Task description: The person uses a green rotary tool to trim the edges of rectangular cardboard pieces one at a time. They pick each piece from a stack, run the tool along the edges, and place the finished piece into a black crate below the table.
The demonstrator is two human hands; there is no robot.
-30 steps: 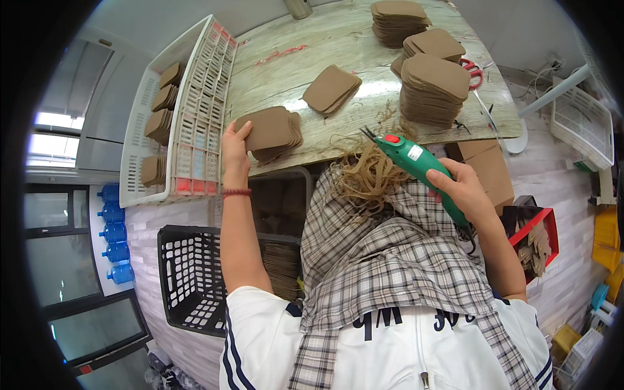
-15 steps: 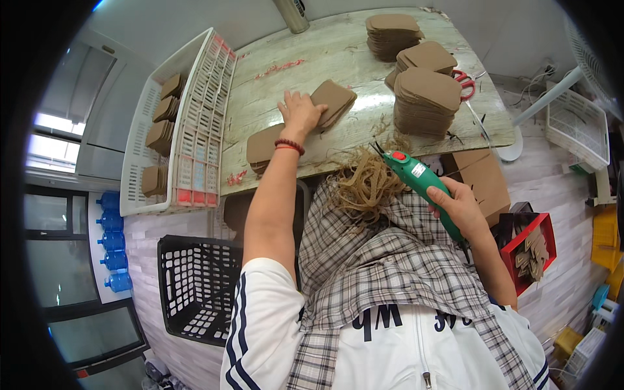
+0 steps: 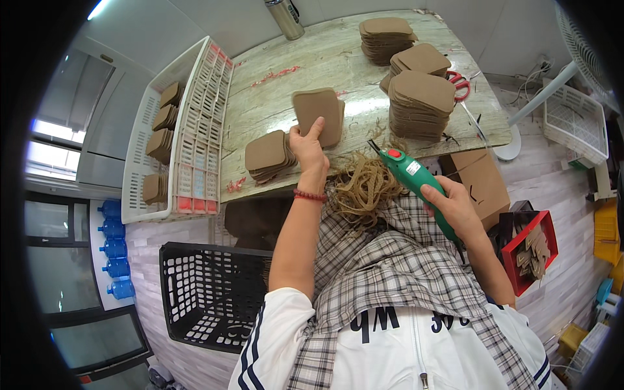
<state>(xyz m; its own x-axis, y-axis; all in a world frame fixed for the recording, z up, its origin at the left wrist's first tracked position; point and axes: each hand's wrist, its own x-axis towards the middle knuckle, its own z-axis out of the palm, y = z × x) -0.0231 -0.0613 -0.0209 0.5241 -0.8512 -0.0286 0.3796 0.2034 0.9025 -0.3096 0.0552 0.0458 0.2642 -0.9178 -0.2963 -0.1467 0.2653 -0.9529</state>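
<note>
My left hand (image 3: 309, 148) grips a brown rounded flat piece (image 3: 314, 107) by its near edge, thumb on top. More such pieces show just beneath and to its right. Left of that hand, a low stack of brown pieces (image 3: 266, 156) lies near the table's front edge. My right hand (image 3: 457, 207) is closed around green electric scissors (image 3: 416, 174) with a red button, their blades pointing up and left. Below the blade tips, a tangle of thin tan trimmings (image 3: 364, 188) hangs over the table edge onto the plaid apron (image 3: 383, 273).
Tall piles of brown pieces (image 3: 422, 97) stand on the table's right, beside red-handled scissors (image 3: 459, 86). A white crate (image 3: 211, 130) is at the left, a black basket (image 3: 195, 292) below. A cardboard box (image 3: 484, 188) and red box (image 3: 549, 244) are at the right.
My left hand has moved right and nearer, off the left stack's far side, and now holds a brown piece. The electric scissors stay almost in place.
</note>
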